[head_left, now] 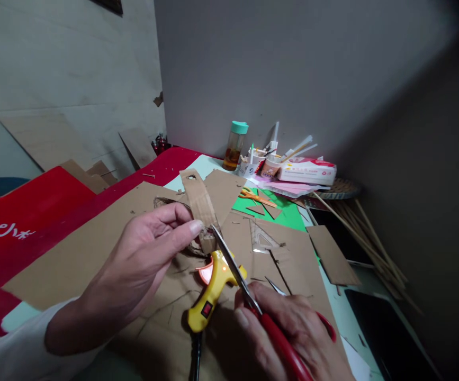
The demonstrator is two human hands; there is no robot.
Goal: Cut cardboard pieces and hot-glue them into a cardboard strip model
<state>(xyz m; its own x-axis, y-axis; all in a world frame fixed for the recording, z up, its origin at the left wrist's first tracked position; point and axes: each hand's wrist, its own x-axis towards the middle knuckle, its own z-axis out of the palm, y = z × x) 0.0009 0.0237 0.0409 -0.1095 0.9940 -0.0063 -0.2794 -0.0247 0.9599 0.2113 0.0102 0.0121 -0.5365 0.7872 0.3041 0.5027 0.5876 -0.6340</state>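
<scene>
My left hand (145,254) pinches a curved cardboard piece between thumb and fingers. One end of this cardboard strip (199,198) stands up and has a small hole near its top. My right hand (288,328) grips a pair of scissors (237,272) with red handles. Their tips touch or nearly touch the strip's lower part, close to my left thumb; whether they cut into it I cannot tell. Beneath the blades, a yellow hot glue gun (205,307) with a red switch lies on the cardboard sheet (161,328), its black cord running toward me.
A clear triangle ruler (263,238) and orange scissors (257,197) lie beyond my hands. Farther back stand a bottle (235,147), paper cups with sticks (271,166) and a tissue pack (307,172). Wooden sticks (368,243) and a black tablet-like slab (384,333) are at right; a red box (34,211) is at left.
</scene>
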